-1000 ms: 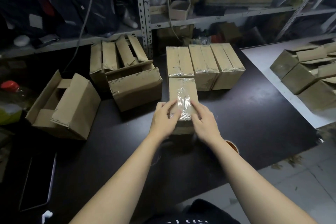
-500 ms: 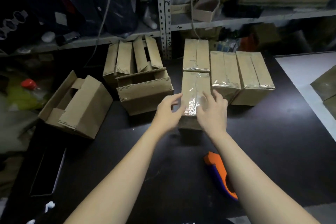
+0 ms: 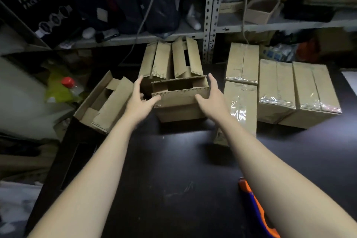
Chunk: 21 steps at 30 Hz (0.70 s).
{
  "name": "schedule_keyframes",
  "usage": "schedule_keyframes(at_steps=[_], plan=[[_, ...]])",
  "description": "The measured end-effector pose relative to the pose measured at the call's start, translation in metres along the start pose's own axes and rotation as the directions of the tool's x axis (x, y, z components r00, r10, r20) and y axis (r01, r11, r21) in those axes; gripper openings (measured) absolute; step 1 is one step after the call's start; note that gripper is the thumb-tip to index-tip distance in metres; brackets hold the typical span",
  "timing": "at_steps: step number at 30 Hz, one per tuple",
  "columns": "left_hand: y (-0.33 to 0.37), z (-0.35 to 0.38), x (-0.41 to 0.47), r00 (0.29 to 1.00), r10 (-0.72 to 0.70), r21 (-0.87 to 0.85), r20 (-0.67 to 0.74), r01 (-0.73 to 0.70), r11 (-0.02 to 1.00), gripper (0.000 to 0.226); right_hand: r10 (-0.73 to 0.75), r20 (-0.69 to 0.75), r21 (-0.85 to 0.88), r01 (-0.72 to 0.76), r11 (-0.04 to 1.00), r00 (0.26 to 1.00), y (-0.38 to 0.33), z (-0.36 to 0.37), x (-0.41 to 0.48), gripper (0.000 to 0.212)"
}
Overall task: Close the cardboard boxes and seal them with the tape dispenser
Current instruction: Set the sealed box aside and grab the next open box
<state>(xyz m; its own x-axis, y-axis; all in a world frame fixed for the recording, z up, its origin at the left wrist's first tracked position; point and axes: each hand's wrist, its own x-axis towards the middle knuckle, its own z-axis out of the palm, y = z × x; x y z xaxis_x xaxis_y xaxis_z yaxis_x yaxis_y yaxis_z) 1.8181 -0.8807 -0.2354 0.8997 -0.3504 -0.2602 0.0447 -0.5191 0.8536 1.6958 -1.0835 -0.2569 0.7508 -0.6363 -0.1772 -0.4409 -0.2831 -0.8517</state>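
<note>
An unsealed cardboard box [image 3: 179, 106] with loose top flaps stands at the table's middle. My left hand [image 3: 139, 100] is at its left side and my right hand [image 3: 210, 98] at its right side, both with fingers spread, thumbs against the front flap. Just right of it lies the freshly taped box [image 3: 242, 110], with three more taped boxes [image 3: 297, 91] beyond. Another open box [image 3: 170, 60] stands behind and one [image 3: 104, 102] lies at the left. The orange and blue tape dispenser [image 3: 257, 210] lies near the front edge, partly hidden by my right forearm.
The black table [image 3: 173, 179] holds everything. A metal shelf [image 3: 210, 15] packed with bags and small boxes runs along the back. A bottle with a red cap [image 3: 67, 83] and yellow-green bag sit off the table's left side.
Both hands left the taped box and moved left to the open box. The view swung left and down.
</note>
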Motion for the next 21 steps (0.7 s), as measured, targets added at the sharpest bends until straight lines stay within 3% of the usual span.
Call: schedule_keyframes(at_steps=[7,21], plan=[[-0.025,0.002,0.008,0.993,0.056,-0.080,0.103,-0.048,0.996,0.069,0.059,-0.080,-0.022,-0.061,0.998,0.995,-0.005,0.015,-0.045,0.081],[-0.074,-0.008,-0.101,0.976,0.212,-0.018,0.047,-0.211,0.977,0.044,0.146,-0.248,0.058,-0.136,0.989,0.958,0.025,0.030,-0.184,0.058]])
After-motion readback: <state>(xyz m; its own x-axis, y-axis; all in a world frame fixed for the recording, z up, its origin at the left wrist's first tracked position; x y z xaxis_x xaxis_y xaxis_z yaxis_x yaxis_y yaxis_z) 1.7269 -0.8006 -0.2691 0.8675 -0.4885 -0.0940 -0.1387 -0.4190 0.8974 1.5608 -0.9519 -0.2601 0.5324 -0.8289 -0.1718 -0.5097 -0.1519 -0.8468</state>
